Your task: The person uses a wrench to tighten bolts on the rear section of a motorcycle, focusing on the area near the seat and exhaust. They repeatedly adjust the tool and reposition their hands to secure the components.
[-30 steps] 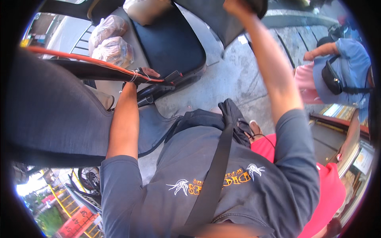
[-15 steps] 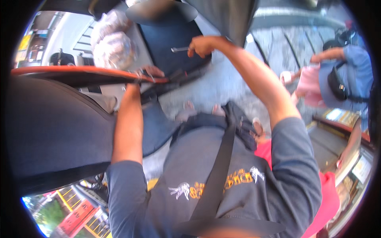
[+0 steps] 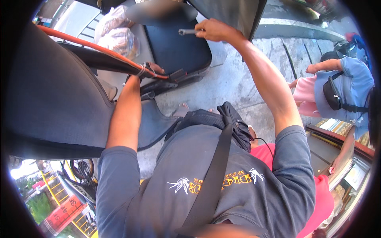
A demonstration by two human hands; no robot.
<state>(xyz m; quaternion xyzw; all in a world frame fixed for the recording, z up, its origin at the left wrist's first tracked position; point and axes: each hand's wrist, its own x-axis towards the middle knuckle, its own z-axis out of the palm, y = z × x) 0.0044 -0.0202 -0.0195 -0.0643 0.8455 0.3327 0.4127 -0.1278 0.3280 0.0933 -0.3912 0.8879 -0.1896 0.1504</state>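
Note:
My right hand (image 3: pixel 214 30) is closed round the shank of a metal wrench (image 3: pixel 187 31), its ring end pointing left above a black padded seat (image 3: pixel 178 47). On the left, my left hand (image 3: pixel 156 68) is partly hidden by an orange bar (image 3: pixel 95 48) that crosses over it. Its visible fingers look curled round the bar near its right end. A pale wire or tie (image 3: pixel 141 70) is wound round the bar beside that hand. The bar edges a large dark padded panel (image 3: pixel 55 99).
Clear plastic bags (image 3: pixel 119 41) with pale contents lie beyond the bar. A person in a blue shirt (image 3: pixel 357 75) stands at the right. Another person's red clothing (image 3: pixel 323 202) shows at lower right. A bicycle wheel (image 3: pixel 82 168) is at lower left, and concrete floor (image 3: pixel 238 79) runs between.
My right hand has moved up and slightly right with the wrench. The orange bar now slants more steeply, its left part higher in view; my left hand stays by its right end.

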